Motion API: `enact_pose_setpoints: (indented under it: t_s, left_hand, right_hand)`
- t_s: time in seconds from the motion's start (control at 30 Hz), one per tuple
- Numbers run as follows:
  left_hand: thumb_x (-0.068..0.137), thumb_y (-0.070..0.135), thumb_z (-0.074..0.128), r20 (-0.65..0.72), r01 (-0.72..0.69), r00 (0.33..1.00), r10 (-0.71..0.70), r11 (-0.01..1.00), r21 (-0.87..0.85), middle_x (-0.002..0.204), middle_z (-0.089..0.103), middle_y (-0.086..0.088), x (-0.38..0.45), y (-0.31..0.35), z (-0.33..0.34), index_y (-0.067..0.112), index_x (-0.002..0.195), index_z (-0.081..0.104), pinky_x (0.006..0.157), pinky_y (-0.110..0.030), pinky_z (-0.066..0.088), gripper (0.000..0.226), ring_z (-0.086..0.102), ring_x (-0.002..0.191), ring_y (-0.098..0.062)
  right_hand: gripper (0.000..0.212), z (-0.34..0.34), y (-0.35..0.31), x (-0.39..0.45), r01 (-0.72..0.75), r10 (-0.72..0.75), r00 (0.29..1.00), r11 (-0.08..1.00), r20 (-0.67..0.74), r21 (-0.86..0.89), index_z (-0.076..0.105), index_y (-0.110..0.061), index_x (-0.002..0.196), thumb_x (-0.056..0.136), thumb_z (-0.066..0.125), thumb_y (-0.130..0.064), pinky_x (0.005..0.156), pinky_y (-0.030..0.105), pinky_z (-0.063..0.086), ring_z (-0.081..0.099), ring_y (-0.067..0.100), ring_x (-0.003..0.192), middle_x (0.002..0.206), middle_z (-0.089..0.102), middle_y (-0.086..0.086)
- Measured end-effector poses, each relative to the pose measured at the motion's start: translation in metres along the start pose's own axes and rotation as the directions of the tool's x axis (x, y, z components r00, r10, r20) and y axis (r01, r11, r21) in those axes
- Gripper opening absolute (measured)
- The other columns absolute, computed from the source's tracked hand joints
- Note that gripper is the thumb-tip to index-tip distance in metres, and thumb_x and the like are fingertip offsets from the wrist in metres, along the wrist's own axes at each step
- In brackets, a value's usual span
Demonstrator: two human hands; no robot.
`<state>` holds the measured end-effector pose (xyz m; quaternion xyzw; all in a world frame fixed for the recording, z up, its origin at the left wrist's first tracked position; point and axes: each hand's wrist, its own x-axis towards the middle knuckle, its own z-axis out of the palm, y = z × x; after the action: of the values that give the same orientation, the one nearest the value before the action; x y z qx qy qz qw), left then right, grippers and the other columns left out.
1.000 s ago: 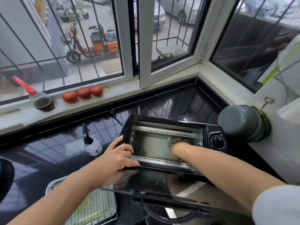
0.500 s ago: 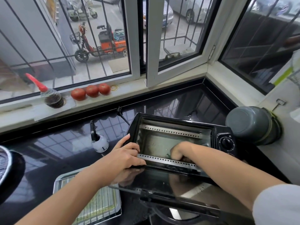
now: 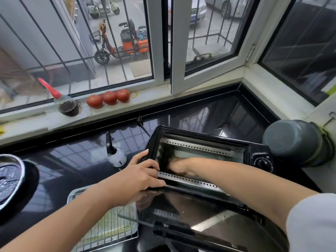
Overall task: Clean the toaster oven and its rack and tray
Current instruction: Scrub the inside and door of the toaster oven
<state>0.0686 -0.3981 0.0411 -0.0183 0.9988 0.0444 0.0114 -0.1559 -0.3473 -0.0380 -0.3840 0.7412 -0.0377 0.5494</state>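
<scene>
On the black counter the toaster oven with door folded down, left hand grasping its left front edge, right hand inside the cavity, grip impossible to tell, rack lying in tray beside the door, spray bottle near.

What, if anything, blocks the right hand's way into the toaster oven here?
Nothing visible does. The toaster oven door is folded down, the rack lies outside on the tray, and the right hand is already inside.
</scene>
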Motion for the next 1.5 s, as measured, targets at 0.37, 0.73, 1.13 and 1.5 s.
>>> enact_pose_setpoints:
  t_s: [0.37,0.73,1.13,1.5]
  left_hand:
    - [0.092,0.03,0.075,0.015,0.015,1.0,-0.015,1.0,0.02,0.093,0.056,0.024,0.004,-0.004,0.004,0.057,0.128,0.051,0.127,-0.049,0.0,0.05,0.042,0.131,-0.002]
    - [0.092,0.025,0.072,0.016,0.011,1.0,-0.011,1.0,0.008,0.093,0.055,0.026,-0.001,0.005,0.004,0.055,0.128,0.054,0.127,-0.049,-0.003,0.05,0.038,0.134,-0.001]
    - [0.096,0.024,0.064,-0.028,0.027,0.999,-0.03,0.997,-0.073,0.09,0.057,0.023,0.004,0.002,-0.002,0.052,0.126,0.061,0.126,-0.042,-0.011,0.041,0.041,0.13,-0.002]
    - [0.101,0.039,0.047,-0.155,-0.002,0.988,-0.015,0.994,-0.108,0.083,0.058,0.018,0.007,0.005,-0.003,0.047,0.119,0.069,0.127,-0.038,-0.007,0.029,0.047,0.124,-0.003]
  right_hand:
    - [0.038,0.01,-0.004,0.013,0.01,-0.013,0.999,0.997,-0.041,-0.074,0.053,-0.013,0.139,0.102,0.042,-0.017,0.094,0.038,0.051,0.057,0.025,0.118,0.137,0.056,0.006]
    - [0.051,0.004,-0.011,0.011,0.141,-0.084,0.969,0.96,-0.233,0.242,0.048,-0.009,0.142,0.092,0.043,-0.005,0.106,0.039,0.044,0.053,0.032,0.125,0.136,0.056,0.013]
    - [0.035,-0.006,-0.009,-0.014,-0.119,0.098,0.95,0.991,0.296,0.054,0.056,-0.012,0.13,0.098,0.052,-0.027,0.098,0.047,0.05,0.063,0.026,0.107,0.122,0.065,0.009]
    - [0.026,-0.039,0.039,-0.051,-0.228,0.29,0.952,0.886,0.097,-0.404,0.064,-0.014,0.12,0.097,0.054,-0.018,0.084,0.033,0.041,0.056,0.026,0.106,0.115,0.059,0.011]
